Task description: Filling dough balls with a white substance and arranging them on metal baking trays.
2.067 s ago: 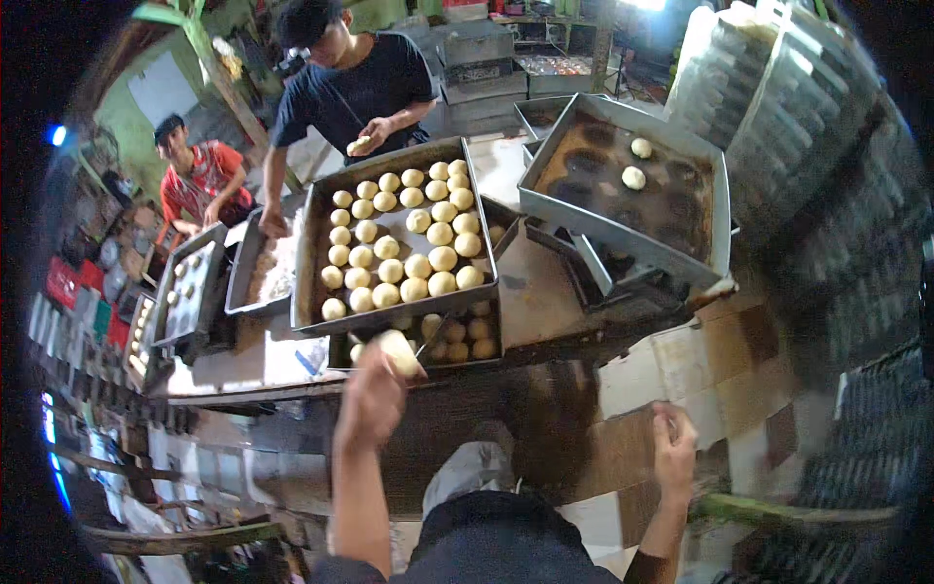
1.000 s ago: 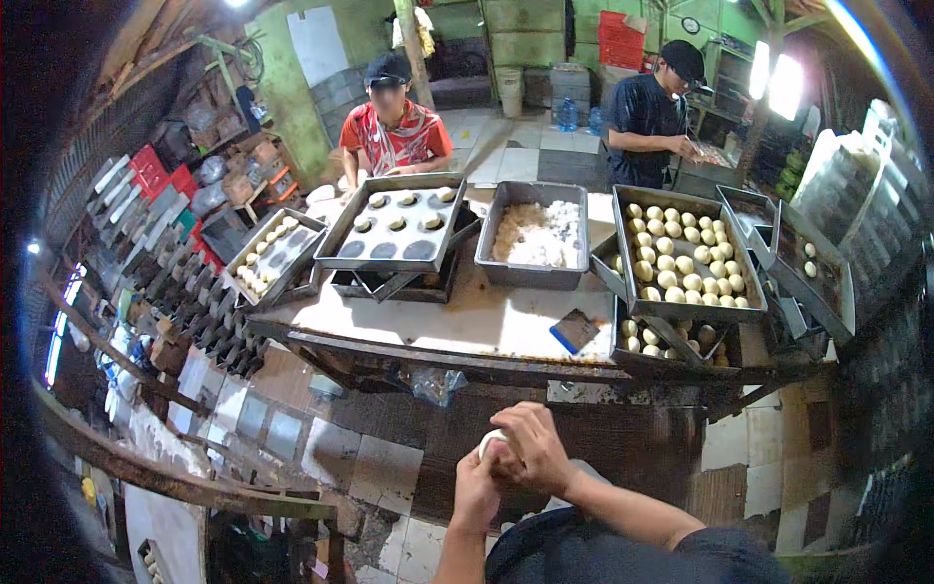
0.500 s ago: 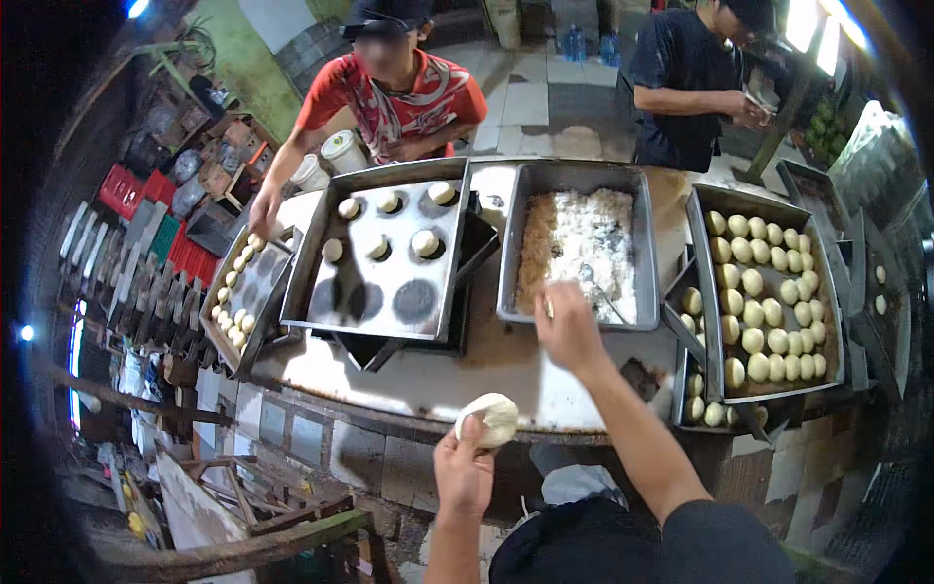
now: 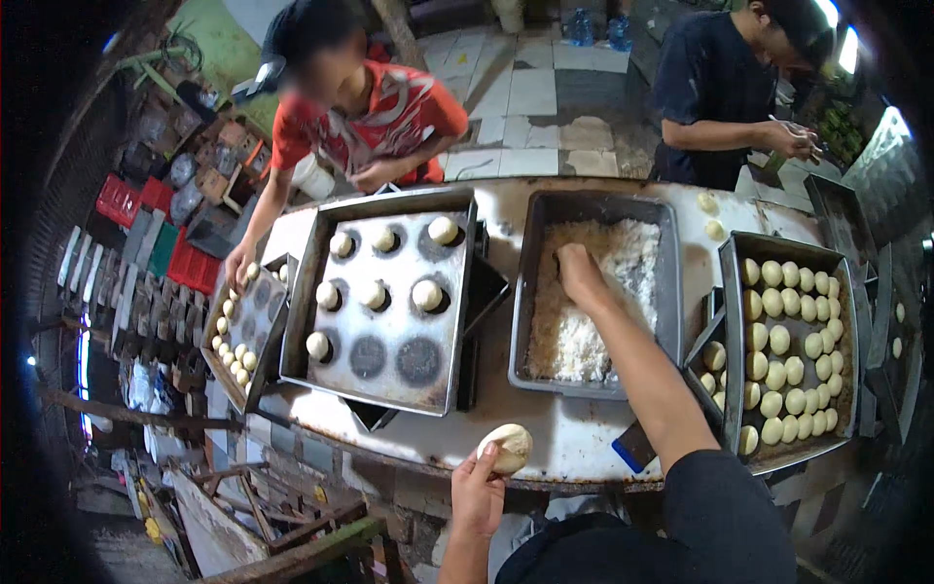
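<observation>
The left hand pinches a pale, flattened dough round; I cannot tell the grip of the right hand.

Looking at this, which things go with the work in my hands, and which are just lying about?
Apparently in use:
flattened dough, in your left hand
crumbly white-and-brown mix, where your right hand reaches
grey tub holding that mix
tray of dough balls, far right

Apparently just lying about:
red crates, left
blue bottles, back
</observation>
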{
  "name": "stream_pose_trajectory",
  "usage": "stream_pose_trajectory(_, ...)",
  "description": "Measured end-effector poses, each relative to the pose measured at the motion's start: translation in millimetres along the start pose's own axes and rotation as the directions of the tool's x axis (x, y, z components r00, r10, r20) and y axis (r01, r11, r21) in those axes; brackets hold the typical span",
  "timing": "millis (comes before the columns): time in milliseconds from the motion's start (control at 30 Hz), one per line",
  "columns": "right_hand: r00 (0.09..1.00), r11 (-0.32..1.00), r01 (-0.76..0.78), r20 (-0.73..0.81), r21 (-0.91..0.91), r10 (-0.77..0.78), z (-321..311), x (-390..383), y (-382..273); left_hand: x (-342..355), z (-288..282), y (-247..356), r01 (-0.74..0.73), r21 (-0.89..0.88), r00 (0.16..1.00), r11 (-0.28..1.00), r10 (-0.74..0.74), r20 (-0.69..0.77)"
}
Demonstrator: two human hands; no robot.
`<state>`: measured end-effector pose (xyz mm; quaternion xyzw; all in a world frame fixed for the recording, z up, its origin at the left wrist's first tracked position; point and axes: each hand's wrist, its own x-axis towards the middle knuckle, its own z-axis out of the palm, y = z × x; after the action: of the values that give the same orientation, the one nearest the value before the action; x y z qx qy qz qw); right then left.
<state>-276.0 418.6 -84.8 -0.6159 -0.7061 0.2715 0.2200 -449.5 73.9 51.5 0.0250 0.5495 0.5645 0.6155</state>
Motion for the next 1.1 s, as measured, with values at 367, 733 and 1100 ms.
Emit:
stream_pose_trajectory(367,0.924,0.831,0.383,-0.157,0.404,-0.349,-83,-315,-105,-25,8,-44,-0.04,0.069,0.96,0.997,0.019,0.279)
stream_pose_trajectory(733,0.974,0.97,0.219,-0.028,-0.107,-0.223,-78,-647,-67,-190,-73,-207,0.26,0.215,0.8,0.941,-0.334,0.499)
stream_pose_trajectory(1100,0.818,0.744,0.298,-0.561,0.599,0.124,-258,-859,-10,-430,-4,-290,-0.612,0.356,0.311,0.707,-0.199,0.929)
